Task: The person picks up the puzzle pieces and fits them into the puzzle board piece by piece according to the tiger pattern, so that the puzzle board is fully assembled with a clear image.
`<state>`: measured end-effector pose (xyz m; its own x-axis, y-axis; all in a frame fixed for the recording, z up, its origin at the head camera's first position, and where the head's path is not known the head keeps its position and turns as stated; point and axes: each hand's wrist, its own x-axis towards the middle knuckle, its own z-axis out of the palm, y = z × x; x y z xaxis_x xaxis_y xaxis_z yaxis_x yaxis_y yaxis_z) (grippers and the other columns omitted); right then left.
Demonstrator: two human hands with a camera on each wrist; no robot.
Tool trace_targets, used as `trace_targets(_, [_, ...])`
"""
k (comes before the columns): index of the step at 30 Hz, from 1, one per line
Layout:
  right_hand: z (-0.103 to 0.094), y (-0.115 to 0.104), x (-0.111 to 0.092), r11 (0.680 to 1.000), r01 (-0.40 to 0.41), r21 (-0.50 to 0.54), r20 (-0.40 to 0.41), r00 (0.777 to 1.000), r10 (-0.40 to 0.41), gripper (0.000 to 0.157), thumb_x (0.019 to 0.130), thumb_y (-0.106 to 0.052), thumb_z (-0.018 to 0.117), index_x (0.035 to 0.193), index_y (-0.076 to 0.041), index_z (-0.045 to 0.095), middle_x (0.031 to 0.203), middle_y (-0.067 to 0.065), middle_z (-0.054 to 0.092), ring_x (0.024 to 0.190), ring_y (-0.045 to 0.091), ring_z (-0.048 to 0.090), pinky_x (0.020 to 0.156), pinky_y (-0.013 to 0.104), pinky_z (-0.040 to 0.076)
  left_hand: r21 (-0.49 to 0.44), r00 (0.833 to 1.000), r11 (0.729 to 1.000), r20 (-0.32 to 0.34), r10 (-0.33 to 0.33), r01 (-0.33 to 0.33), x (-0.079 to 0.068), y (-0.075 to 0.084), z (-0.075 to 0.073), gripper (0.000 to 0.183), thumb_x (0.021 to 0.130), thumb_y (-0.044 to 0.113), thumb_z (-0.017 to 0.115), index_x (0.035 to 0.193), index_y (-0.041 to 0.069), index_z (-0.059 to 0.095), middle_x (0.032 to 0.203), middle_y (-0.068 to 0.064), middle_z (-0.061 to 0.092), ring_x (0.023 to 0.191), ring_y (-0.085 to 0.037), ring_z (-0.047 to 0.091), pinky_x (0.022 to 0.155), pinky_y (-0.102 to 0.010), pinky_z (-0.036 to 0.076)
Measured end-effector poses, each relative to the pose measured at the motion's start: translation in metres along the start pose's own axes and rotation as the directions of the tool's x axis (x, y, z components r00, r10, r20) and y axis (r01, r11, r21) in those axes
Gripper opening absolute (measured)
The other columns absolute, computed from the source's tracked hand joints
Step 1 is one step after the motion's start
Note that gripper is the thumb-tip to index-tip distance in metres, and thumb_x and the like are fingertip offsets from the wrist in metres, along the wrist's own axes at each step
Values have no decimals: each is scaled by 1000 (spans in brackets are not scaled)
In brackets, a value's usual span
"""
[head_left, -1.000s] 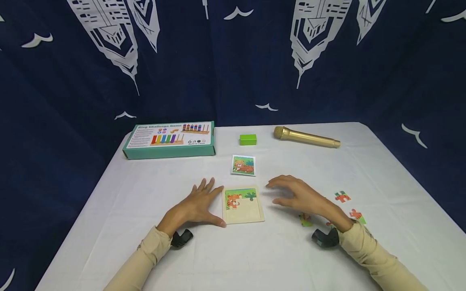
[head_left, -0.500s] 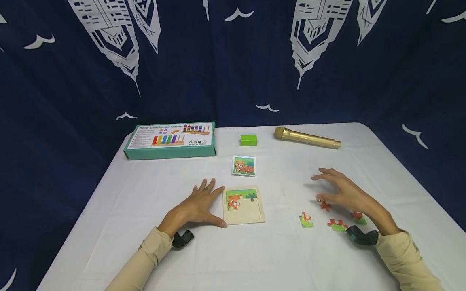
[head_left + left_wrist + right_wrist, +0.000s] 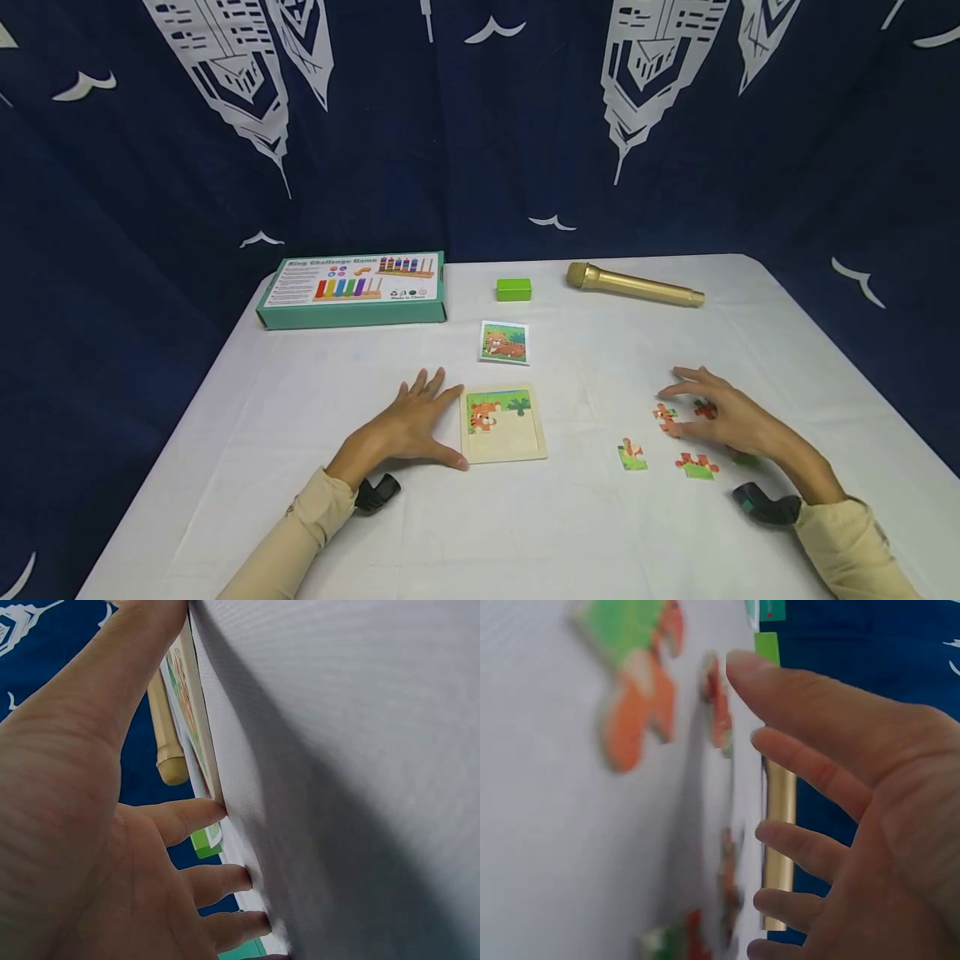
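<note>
While the left hand (image 3: 408, 425) is spreading its fingers on the white table (image 3: 480, 533) in the head view, its thumb and index finger are reaching the left edge of the wooden puzzle board (image 3: 517, 438), which is lying near the middle with tiger and leaf pieces filling its upper part. The right hand (image 3: 731, 419) is hovering low among the loose puzzle pieces (image 3: 697, 467), its thumb and fingers standing apart. Behind the board, a tiger picture card (image 3: 504, 342) is lying, and farther back a game box (image 3: 352, 292), a green block (image 3: 513, 290) and a gold microphone (image 3: 636, 285) are resting. From the left wrist, one fingertip is touching the board's edge. From the right wrist, the fingers are fanning out beside blurred pieces; whether the thumb is touching one, I cannot tell.
</note>
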<state>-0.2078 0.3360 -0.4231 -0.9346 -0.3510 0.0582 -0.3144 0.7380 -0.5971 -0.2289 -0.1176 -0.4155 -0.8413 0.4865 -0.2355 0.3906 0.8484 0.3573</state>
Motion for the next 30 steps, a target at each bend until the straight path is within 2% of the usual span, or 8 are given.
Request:
trace_targets(3, [2, 1, -2, 1000, 3, 3, -2, 1000, -3, 43, 75, -24, 82, 112, -9, 68, 141, 33, 38, 132, 63, 16, 95, 78, 18, -3, 1000, 1000, 0, 2, -2, 0, 1, 0, 114, 62, 64, 79, 152, 16, 29, 159, -18, 8, 146, -38, -1, 116, -57, 5])
trace_targets(10, [6, 1, -1, 998, 41, -46, -48, 998, -43, 35, 74, -22, 83, 102, -11, 66, 133, 32, 45, 123, 55, 37, 93, 67, 33, -11, 1000, 1000, -1, 2, -2, -1, 1, 0, 114, 62, 63, 80, 152, 16, 29, 159, -18, 8, 146, -38, -1, 116, -57, 5])
trace_targets(12, [7, 0, -1, 997, 44, -60, -72, 996, -48, 34, 73, -21, 83, 99, -11, 64, 127, 28, 50, 120, 49, 43, 93, 59, 36, -15, 1000, 1000, -1, 1, -1, -1, 1, 0, 114, 62, 63, 80, 152, 16, 29, 159, -18, 8, 146, -38, -1, 116, -57, 5])
trace_targets(16, [9, -1, -2, 994, 54, -91, -139, 988, -67, 32, 73, -17, 83, 97, -12, 61, 112, 15, 59, 106, 27, 50, 87, 30, 38, -15, 1000, 1000, -6, 3, -3, -1, 0, 2, 114, 62, 64, 80, 152, 15, 29, 159, -18, 9, 146, -38, -1, 116, -57, 5])
trace_targets(19, [10, -3, -2, 993, 63, -103, -174, 981, -80, 31, 74, -12, 83, 96, -12, 62, 104, 7, 61, 98, 13, 50, 78, 19, 38, -11, 1000, 1000, -10, 5, -5, -1, 0, 2, 114, 61, 64, 80, 152, 15, 30, 159, -18, 9, 146, -38, -1, 116, -57, 5])
trace_targets(24, [11, -5, -1, 994, 82, -77, -190, 977, -96, 33, 73, -1, 80, 97, -11, 60, 85, -2, 58, 78, 7, 51, 64, 21, 41, -5, 1000, 1000, -8, 4, -4, -1, 0, 2, 114, 61, 64, 80, 152, 15, 29, 159, -18, 9, 146, -38, -1, 116, -57, 6])
trace_targets(30, [13, -6, 2, 996, 90, -12, -188, 978, -90, 28, 78, 0, 75, 98, -9, 58, 74, -6, 57, 64, 4, 50, 55, 21, 40, 4, 1000, 1000, -6, 3, -3, -1, 0, 2, 114, 62, 64, 79, 152, 16, 29, 159, -18, 9, 146, -38, 0, 116, -57, 6])
